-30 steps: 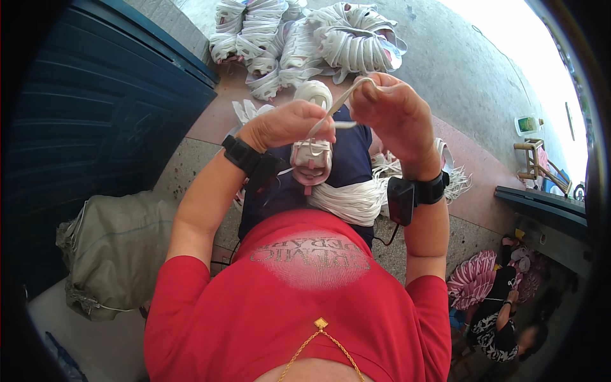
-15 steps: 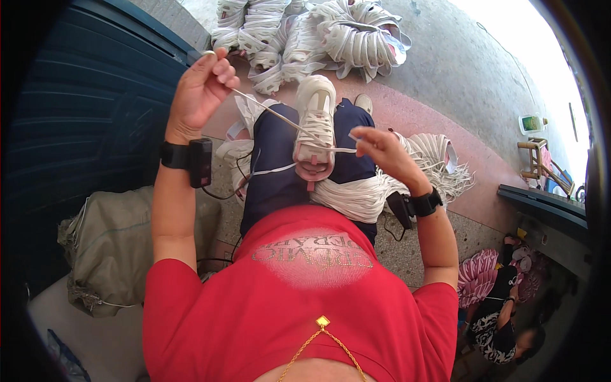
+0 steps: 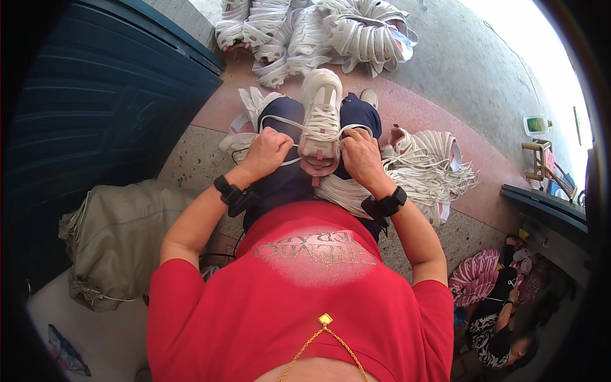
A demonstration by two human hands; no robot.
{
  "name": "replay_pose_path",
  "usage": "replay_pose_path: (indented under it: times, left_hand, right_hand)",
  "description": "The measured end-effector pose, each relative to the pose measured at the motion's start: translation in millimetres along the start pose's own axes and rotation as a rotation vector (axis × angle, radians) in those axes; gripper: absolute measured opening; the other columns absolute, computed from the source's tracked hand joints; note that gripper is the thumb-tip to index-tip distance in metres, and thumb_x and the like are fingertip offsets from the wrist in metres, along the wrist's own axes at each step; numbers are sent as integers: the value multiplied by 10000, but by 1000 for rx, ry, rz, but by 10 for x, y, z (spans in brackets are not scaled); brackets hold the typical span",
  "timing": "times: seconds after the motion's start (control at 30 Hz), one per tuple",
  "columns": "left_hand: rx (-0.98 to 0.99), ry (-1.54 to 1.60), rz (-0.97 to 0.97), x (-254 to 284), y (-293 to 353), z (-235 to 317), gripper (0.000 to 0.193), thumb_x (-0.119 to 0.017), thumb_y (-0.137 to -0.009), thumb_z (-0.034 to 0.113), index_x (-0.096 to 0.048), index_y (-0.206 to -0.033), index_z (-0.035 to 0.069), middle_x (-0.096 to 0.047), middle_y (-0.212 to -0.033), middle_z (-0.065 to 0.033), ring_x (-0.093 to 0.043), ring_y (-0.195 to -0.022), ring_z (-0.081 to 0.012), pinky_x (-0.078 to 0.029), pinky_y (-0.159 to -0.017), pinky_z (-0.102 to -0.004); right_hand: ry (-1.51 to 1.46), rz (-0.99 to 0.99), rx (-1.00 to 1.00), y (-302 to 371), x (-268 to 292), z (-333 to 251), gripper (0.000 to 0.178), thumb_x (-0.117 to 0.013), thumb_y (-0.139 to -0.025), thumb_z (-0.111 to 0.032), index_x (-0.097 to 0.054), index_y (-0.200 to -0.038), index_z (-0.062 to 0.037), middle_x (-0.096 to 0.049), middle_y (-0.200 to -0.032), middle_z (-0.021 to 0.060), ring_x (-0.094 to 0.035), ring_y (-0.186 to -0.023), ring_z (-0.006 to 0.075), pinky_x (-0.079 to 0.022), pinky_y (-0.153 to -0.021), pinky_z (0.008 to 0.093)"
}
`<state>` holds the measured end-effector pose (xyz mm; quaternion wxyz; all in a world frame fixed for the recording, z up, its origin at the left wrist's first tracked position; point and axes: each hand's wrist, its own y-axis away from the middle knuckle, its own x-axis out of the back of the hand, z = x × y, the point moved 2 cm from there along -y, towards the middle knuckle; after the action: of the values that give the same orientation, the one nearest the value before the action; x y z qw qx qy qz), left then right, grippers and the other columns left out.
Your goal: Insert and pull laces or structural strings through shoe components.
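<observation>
Shoelace (image 3: 323,135) in curled fingers (image 3: 280,142)

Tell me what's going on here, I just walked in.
A person in a red shirt is working on a white and pink shoe, which sits between their legs in navy trousers, toe pointing away. The left hand and right hand are on either side, each gripping the white lace, which loops out both ways. A bundle of white laces lies across the lap, and white shoe uppers are piled on the floor ahead.
</observation>
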<state>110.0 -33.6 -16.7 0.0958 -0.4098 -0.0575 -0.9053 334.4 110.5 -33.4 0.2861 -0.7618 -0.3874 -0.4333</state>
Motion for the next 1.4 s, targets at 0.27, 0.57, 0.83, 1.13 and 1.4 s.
replay_pose_path:
  times: [0.27,0.57,0.83,1.13,1.4]
  left_hand:
    - [-62,-272,200,-205,-45,40,116,-662,-876,174,-699,-793,103,-660,-777,-69,-585,-851,-298,-430,-729,-442]
    - [-94,-375,282,-178,-80,213,119,-714,-844,232,-708,-814,116,-659,-760,-38,-572,-857,-265,-398,-761,-433]
    - [-34,-402,203,-311,-44,269,81,-672,-858,173,-662,-901,105,-647,-797,-41,-564,-859,-251,-401,-737,-415]
    - [-363,-664,140,-137,-128,494,110,-589,-820,180,-636,-885,104,-615,-854,-43,-552,-963,-213,-403,-774,-369]
    - [66,424,-8,337,-659,699,187,-743,-883,170,-721,-940,-7,-698,-875,-74,-637,-848,-165,-509,-745,-316]
  right_hand:
    - [242,132,168,-70,26,-214,137,-646,-833,-169,-692,-938,-95,-634,-973,46,-566,-971,231,-393,-823,395]
    - [193,173,52,-34,64,-190,123,-676,-839,-260,-683,-809,-141,-565,-795,18,-546,-857,221,-370,-755,399]
    - [38,128,-20,-14,-13,-172,133,-651,-873,-226,-700,-862,-103,-628,-829,50,-584,-848,263,-412,-752,418]
    - [228,26,216,-116,78,-251,149,-647,-795,-151,-647,-933,-96,-622,-888,62,-579,-919,266,-423,-801,379]
    - [-387,417,69,-616,422,-495,24,-634,-888,-80,-643,-897,-59,-628,-882,92,-582,-871,305,-404,-776,407]
